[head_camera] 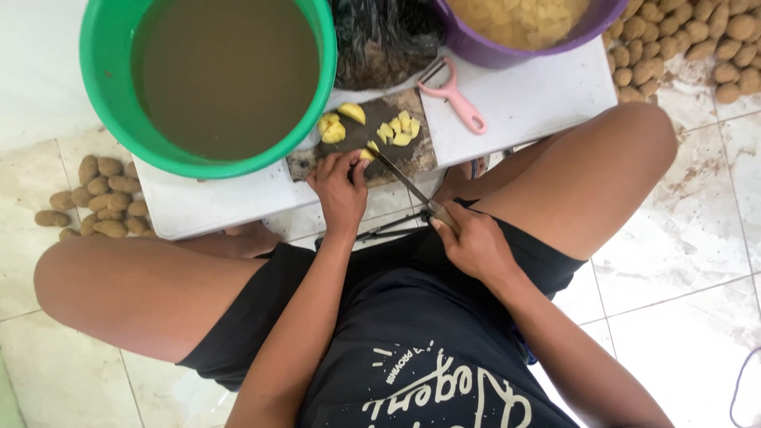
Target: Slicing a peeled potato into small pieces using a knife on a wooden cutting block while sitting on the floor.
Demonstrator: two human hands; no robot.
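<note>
A peeled potato piece [367,152] sits at the near edge of a dark, worn cutting board [309,162], pinned under the fingertips of the left hand [341,186], while the right hand [474,242] is clenched around the handle of a long kitchen knife [400,178] whose blade angles in to meet the piece. The wet, yellow flesh looks firm but slippery, light enough to skid, so it is probably best held from above with fingers curled back from the edge. More cut potato chunks [372,127] lie scattered across the board beyond it. A pink peeler [453,97] rests just right of the board on the low white table [515,103]. A green bucket [103,95] of murky brown water stands at left, a purple tub [491,51] of peeled pieces at top right, a black plastic bag [384,40] between them. Unpeeled potatoes lie heaped on the tiled floor [682,238], one potato pile [99,198] at left, a larger potato heap [690,43] at upper right. No package labels or signs show.
</note>
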